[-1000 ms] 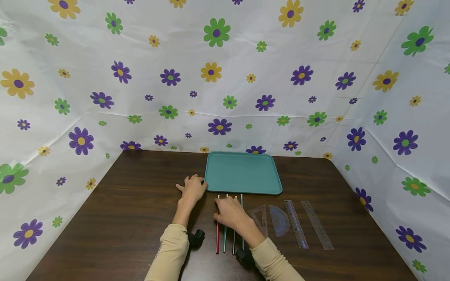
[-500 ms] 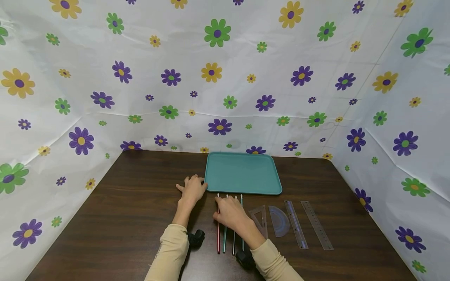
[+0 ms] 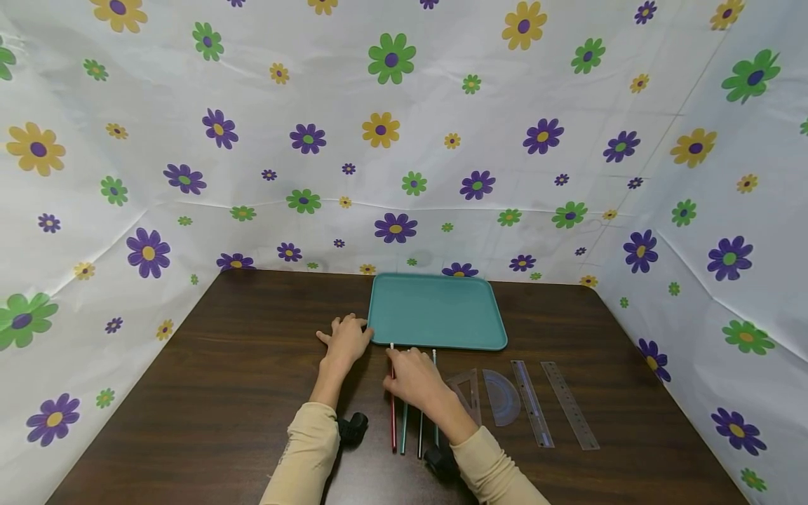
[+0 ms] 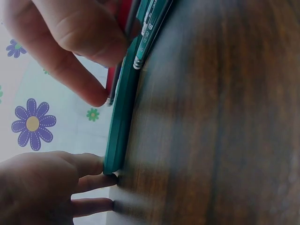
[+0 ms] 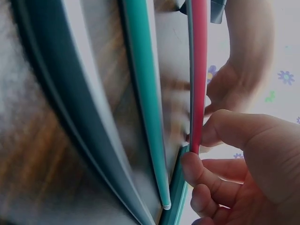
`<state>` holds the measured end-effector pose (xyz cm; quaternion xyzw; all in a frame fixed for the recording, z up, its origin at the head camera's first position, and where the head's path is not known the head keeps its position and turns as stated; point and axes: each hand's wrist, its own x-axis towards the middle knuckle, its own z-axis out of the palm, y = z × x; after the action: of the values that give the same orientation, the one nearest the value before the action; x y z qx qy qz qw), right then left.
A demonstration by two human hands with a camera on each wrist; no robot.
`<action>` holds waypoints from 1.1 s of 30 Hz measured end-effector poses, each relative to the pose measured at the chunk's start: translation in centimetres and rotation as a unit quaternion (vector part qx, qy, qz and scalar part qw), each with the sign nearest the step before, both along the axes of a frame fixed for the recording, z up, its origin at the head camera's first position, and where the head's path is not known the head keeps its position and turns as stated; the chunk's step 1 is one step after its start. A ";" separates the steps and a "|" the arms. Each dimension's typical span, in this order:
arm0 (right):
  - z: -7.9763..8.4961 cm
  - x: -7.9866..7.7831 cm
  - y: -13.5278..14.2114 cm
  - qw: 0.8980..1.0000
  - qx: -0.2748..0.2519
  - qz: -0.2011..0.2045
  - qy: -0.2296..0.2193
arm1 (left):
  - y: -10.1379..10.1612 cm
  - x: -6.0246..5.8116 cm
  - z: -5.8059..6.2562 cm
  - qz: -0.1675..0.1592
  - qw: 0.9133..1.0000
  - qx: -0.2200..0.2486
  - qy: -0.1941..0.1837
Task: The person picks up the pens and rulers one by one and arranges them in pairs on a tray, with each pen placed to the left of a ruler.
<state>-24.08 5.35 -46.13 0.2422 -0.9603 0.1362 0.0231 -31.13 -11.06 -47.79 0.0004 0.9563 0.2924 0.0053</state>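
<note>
My right hand (image 3: 418, 380) pinches a red pencil (image 3: 394, 424) between thumb and index finger. In the right wrist view the red pencil (image 5: 199, 61) is raised off the table, above a green pencil (image 5: 144, 89) and a dark pencil (image 5: 89, 117). Its white-tipped far end reaches the near edge of the teal tray (image 3: 435, 312). My left hand (image 3: 346, 341), fingers spread, touches the tray's near left corner; the left wrist view shows its fingertips against the tray rim (image 4: 123, 124) and table. Under the right hand lie the other pencils, partly hidden.
Right of the pencils lie a clear set square (image 3: 468, 396), a protractor (image 3: 501, 398) and two clear rulers, one purple-striped (image 3: 532, 403), the other plain (image 3: 570, 405). A flowered sheet hangs behind the dark wooden table (image 3: 252, 365) and along its sides.
The red pencil has shifted slightly away from me, its tip now at the tray's near edge, with my right hand's fingers on it. My left hand has stayed at the tray corner.
</note>
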 end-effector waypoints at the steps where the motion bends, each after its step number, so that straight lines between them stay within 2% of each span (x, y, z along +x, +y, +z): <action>1: 0.1 0.0 0.0 1.000 -0.002 -0.001 0.000 | 0.0 0.0 0.0 0.000 1.000 0.001 0.000; 12: 0.8 -0.8 0.0 0.999 -0.035 -0.005 -0.018 | 0.1 0.2 0.1 0.003 1.000 -0.003 -0.003; 21: 1.3 -1.3 0.0 0.997 -0.055 -0.031 -0.047 | 0.0 0.0 0.0 0.001 1.000 -0.002 -0.003; 29: 1.2 -1.9 -0.1 0.993 -0.093 -0.036 -0.070 | 0.0 0.1 0.0 0.005 1.000 0.006 -0.003; 33: 1.0 -2.3 0.1 0.991 -0.114 -0.040 -0.062 | 0.0 0.1 0.0 0.006 1.000 0.009 -0.003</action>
<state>-26.39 5.45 -45.15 0.1906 -0.9470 0.2587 -0.0035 -31.08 -11.01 -47.76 -0.0058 0.9537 0.3008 0.0060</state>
